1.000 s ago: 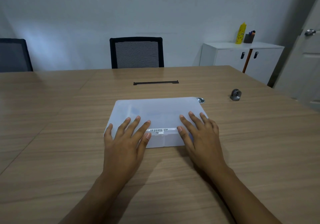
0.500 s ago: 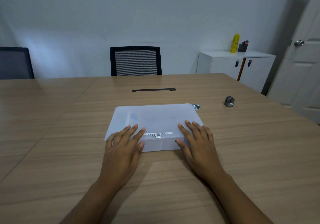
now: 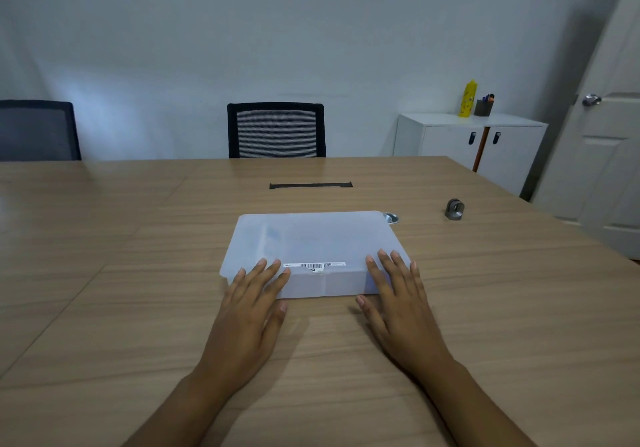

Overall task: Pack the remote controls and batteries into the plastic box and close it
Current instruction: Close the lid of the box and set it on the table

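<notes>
A frosted white plastic box (image 3: 313,242) lies on the wooden table (image 3: 485,308) with its lid down and a barcode label along the near edge. My left hand (image 3: 251,303) lies flat with its fingertips on the box's near left corner. My right hand (image 3: 398,299) lies flat with its fingertips on the near right corner and its thumb on the table. Both hands have their fingers spread and hold nothing. No remote controls or batteries are visible; the box's inside is hidden.
A small grey metal object (image 3: 454,209) stands on the table to the right. A round silver piece (image 3: 391,218) peeks out behind the box. A black cable slot (image 3: 310,185) lies further back. Black chairs (image 3: 276,130), a white cabinet (image 3: 467,141) and a door (image 3: 609,141) stand beyond.
Both hands have slid back toward me, from resting well on the lid to just its near edge. The camera has tilted up.
</notes>
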